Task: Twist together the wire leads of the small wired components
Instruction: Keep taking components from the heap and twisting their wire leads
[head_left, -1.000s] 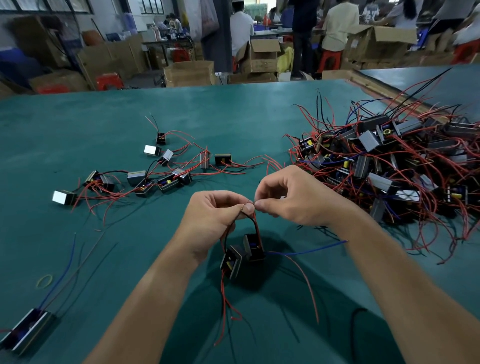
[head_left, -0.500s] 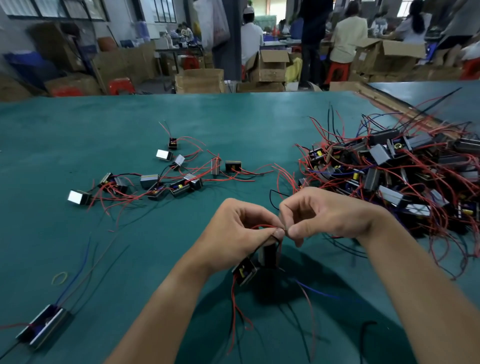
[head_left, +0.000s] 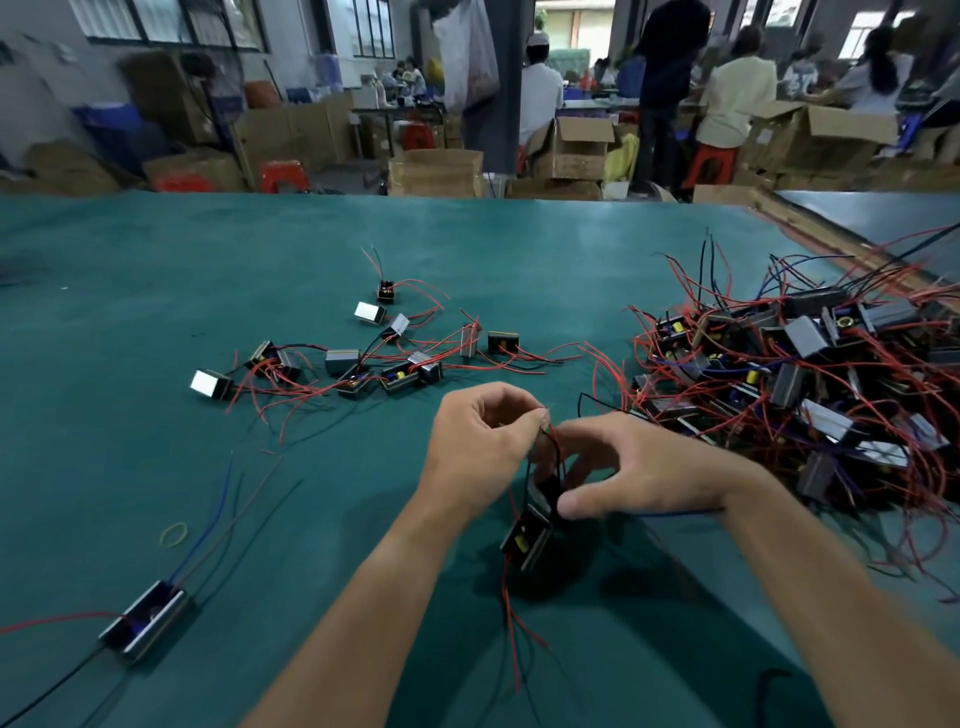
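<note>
Two wired components (head_left: 526, 540), black-bodied with metal frames, hang one above the other just over the table (head_left: 156, 322), which is green-surfaced, near its front centre. Wire leads (head_left: 555, 441), red and black, rise from them to the left hand (head_left: 480, 441). Its thumb and forefinger pinch the lead ends at the top, and the remaining fingers are curled toward the palm. Further red leads trail down from the lower component toward the table.

Right hand (head_left: 644, 467): fingers bent in a loose C above the upper component, thumb extended beneath, its tip just beside the component body. Whether it touches or grips cannot be told.

One pile (head_left: 810, 374) of like components, tangled in red, black and blue wire, on the table right of the hands.

One scattered group (head_left: 358, 364) of several components with red leads, beyond the left hand and well apart from it.

One long unit (head_left: 145, 623), metal-cased, with blue and red wires, front left.

One rubber band (head_left: 174, 534), yellow, lying flat near that unit's blue wire.

Cardboard boxes (head_left: 436, 171) and several persons beyond the table's far edge.
</note>
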